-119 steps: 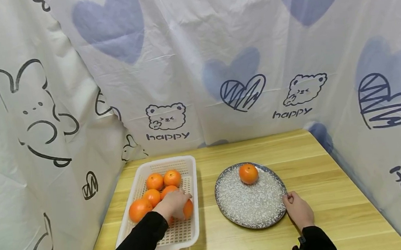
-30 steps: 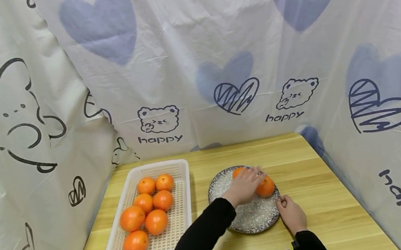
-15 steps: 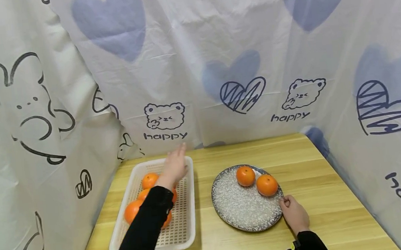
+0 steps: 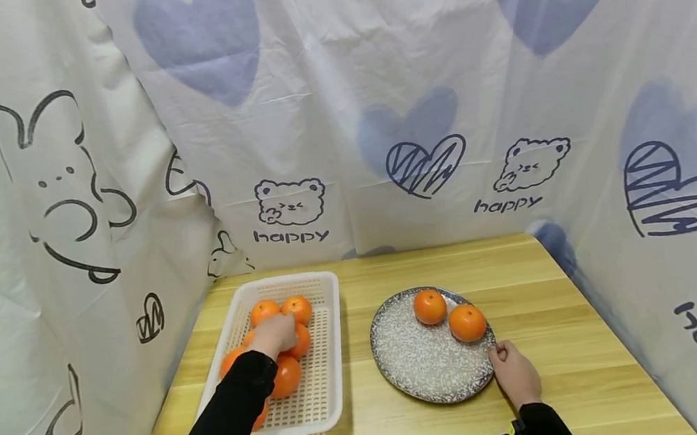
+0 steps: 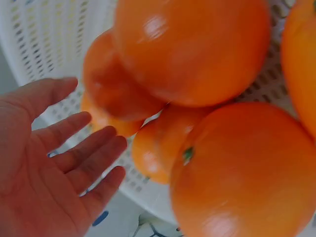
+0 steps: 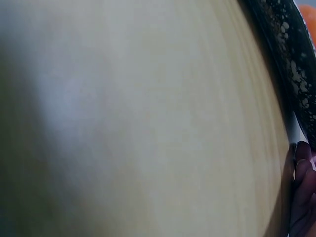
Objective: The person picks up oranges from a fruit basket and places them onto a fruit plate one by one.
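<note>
My left hand point(image 4: 276, 334) reaches over the white plastic basket point(image 4: 340, 358), close above several oranges point(image 4: 285, 377). In the left wrist view this hand point(image 5: 54, 173) has its fingers spread and slightly bent, with a gap between fingertips and the nearest oranges point(image 5: 242, 173). Part of the fruit is hidden beneath hand and sleeve in the head view. On the right, my right hand point(image 4: 518, 375) pinches the rim of a round speckled grey plate point(image 4: 426, 371). Two oranges point(image 4: 467, 323) sit on the plate's far right part. The right wrist view catches only the dark plate rim point(image 6: 289, 59) and some fingers point(image 6: 302, 173).
Basket and plate stand side by side on a wood-grain table point(image 4: 367, 412), a strip of tabletop between them. A white curtain point(image 4: 338, 106) with blue hearts and bear drawings hangs behind the table and along both sides.
An orange has gone from the basket onto the plate, beside the first one. Since then my left hand has returned left and lowered over the basket's fruit. The right hand stays at the rim.
</note>
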Demonstrator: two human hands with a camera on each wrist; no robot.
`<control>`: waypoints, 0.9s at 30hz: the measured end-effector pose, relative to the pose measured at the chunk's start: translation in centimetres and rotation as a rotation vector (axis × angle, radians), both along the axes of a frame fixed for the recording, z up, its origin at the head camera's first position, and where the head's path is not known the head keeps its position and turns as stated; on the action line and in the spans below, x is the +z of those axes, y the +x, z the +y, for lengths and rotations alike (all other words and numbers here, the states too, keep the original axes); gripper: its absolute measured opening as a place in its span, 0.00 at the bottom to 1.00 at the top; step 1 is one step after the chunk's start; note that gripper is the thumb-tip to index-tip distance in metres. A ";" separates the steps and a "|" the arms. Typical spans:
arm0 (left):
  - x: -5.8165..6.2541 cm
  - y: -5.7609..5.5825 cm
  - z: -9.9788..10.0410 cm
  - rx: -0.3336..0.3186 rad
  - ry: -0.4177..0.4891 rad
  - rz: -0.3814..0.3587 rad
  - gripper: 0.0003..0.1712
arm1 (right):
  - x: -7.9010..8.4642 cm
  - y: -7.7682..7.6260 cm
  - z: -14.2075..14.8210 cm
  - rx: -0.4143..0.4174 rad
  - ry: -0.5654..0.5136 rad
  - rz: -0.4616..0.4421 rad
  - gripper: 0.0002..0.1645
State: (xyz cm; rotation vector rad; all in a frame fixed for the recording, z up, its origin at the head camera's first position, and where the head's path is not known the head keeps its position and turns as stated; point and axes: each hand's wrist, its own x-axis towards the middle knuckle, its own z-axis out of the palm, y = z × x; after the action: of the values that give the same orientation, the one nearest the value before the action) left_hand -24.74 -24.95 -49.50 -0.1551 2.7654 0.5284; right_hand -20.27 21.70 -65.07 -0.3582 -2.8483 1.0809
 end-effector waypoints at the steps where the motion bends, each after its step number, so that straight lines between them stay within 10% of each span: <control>1: -0.2 0.4 0.0 0.046 0.049 -0.032 0.07 | 0.0 0.0 0.0 0.002 -0.001 -0.003 0.21; 6: -0.1 1.8 0.5 0.247 0.177 -0.152 0.25 | -0.1 0.1 0.2 0.014 0.003 -0.019 0.21; 12: -0.8 1.5 1.4 0.151 0.137 -0.196 0.48 | 0.0 0.0 0.4 0.023 0.005 -0.014 0.22; 18: -1.9 0.3 1.9 -0.001 -0.028 -0.174 0.44 | 0.1 0.1 0.3 0.026 0.006 -0.012 0.21; 27: -1.6 0.0 1.8 0.007 0.050 -0.148 0.44 | 0.0 -0.1 0.1 0.013 0.012 0.002 0.22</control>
State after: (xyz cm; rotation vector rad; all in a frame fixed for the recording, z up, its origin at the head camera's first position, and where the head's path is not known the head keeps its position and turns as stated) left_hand -24.72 -23.18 -51.14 -0.1846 2.6062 0.5641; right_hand -20.40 21.81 -65.06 -0.3386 -2.8577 1.0654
